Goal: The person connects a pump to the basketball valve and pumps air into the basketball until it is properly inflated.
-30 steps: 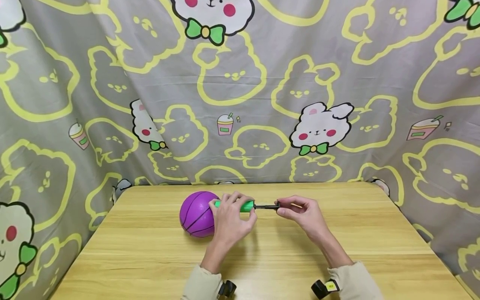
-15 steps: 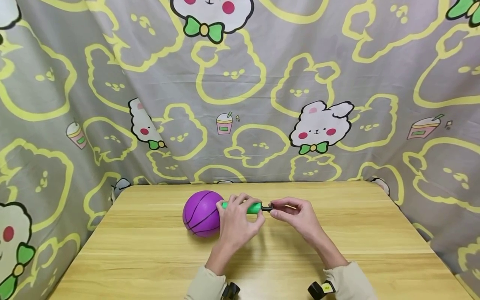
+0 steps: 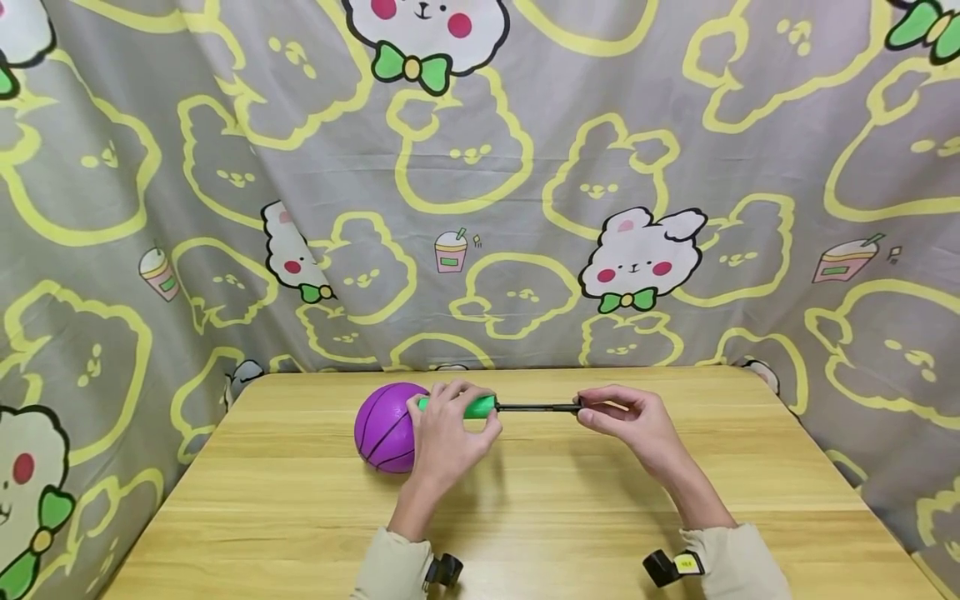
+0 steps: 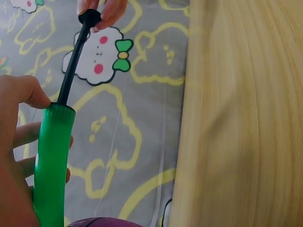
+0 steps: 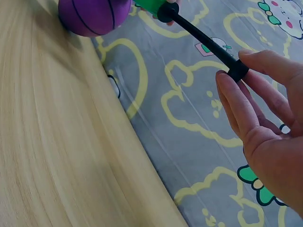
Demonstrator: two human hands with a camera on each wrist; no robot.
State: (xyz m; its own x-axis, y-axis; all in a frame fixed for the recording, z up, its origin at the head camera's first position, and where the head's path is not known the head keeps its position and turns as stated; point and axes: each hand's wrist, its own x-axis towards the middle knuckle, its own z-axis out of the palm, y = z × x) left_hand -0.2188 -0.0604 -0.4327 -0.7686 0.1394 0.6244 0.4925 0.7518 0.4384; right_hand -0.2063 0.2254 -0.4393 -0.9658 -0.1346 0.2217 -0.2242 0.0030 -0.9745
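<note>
A green hand pump (image 3: 480, 407) lies level above the table, its black rod (image 3: 536, 407) drawn far out to the right. My left hand (image 3: 450, 437) grips the green barrel, fingers curled round it, as the left wrist view shows with the barrel (image 4: 53, 165). With thumb and fingertips, my right hand (image 3: 637, 421) pinches the black handle (image 5: 238, 71) at the rod's end. Against the pump's left end sits a purple ball (image 3: 382, 429) with black lines like a basketball. My left hand hides where pump and ball meet.
The wooden table (image 3: 540, 533) spreads beneath both hands. Behind it hangs a grey curtain (image 3: 510, 200) printed with yellow outlines and white cartoon animals. A small black camera (image 3: 447, 570) is strapped at the left wrist, another camera (image 3: 662, 568) at the right.
The rod first slid into the barrel as my hands came together. It is now pulled out farther than before, with my right hand moved right and my left hand and ball shifted slightly left.
</note>
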